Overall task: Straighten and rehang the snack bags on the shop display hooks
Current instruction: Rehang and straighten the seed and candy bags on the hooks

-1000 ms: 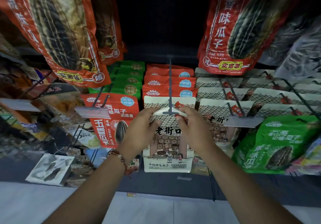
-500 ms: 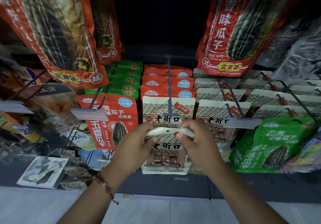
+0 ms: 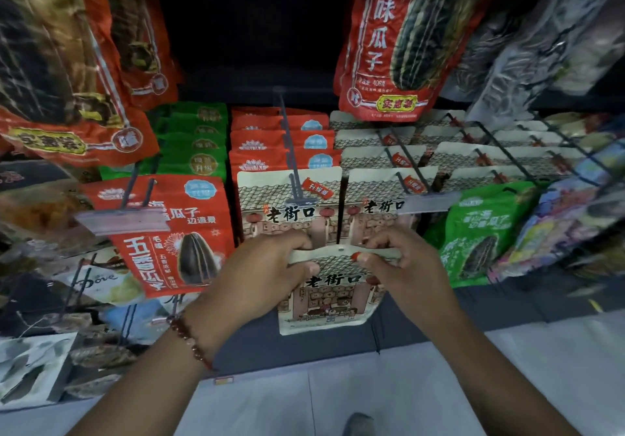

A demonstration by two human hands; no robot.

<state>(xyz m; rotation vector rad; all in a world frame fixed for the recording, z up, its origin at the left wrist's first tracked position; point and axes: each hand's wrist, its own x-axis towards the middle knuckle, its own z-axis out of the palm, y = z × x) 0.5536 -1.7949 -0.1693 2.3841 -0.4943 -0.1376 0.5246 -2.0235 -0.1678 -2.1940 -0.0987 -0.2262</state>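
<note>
The display rack (image 3: 541, 145) fills the view, rows of hooks loaded with snack bags, and most of it looks tidy: the big red sunflower-seed bags (image 3: 389, 46) hang up top, the green stack (image 3: 199, 141) and the red stack (image 3: 270, 141) sit in neat lines behind, and the cream rows on the right (image 3: 389, 155) hang straight on their pegs. Centre stage, the middle hook (image 3: 292, 168) carries a cream bag (image 3: 287, 205) at its front, face out and level. Below that, off the hook altogether, is the one in play: a cream bag with the street-shop drawing (image 3: 328, 297), held in the air in front of the shelf edge, its hang hole showing at the top rim between the two hands. The left hand (image 3: 270, 276) pinches the top left corner, thumb over the front, fingers curled behind; the right hand (image 3: 402, 266) pinches the top right the same way, so the header is stretched flat. By the look of it this bag is straightened but not yet hung, so what remains is to bring that hole up to the tip of the hook and slide it on. The red bag at left (image 3: 176, 236) hangs a little tilted and may want attention after.
</note>
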